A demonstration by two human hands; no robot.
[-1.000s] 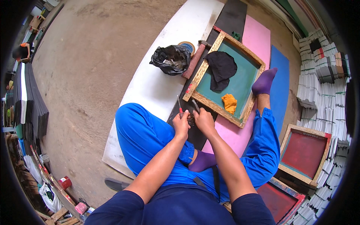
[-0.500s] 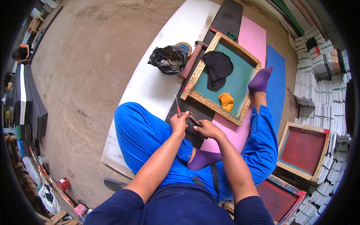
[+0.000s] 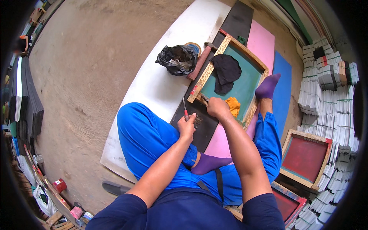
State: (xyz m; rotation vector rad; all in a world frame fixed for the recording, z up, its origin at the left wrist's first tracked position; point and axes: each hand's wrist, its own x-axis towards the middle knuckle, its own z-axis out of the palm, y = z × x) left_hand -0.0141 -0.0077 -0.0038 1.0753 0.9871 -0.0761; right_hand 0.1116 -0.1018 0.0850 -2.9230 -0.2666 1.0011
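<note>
My left hand (image 3: 186, 127) is closed round a screwdriver (image 3: 186, 112) with a red handle, its thin shaft pointing up and away. My right hand (image 3: 218, 107) is closed on a dark hand tool that looks like pliers (image 3: 204, 98); most of it is hidden by the fist. That tool is at the near left part of a wooden screen-printing frame (image 3: 211, 68) with green mesh. On the mesh lie a black cloth (image 3: 226, 74) and an orange cloth (image 3: 232, 106), the latter beside my right hand. Small loose bits (image 3: 198, 120) lie on the black sheet near my left hand.
A hammer (image 3: 199, 63) lies along the frame's left side, next to a black plastic bag (image 3: 177, 60) and a tape roll (image 3: 193, 47). Sheets in white (image 3: 153, 82), pink (image 3: 262, 37) and blue (image 3: 283, 73) lie underneath. Red-mesh frames (image 3: 305, 156) and paper stacks (image 3: 326, 99) stand at right.
My right hand has moved forward with the pliers, from beside my left hand to the frame's near edge. My left hand still holds the screwdriver, nearly in place.
</note>
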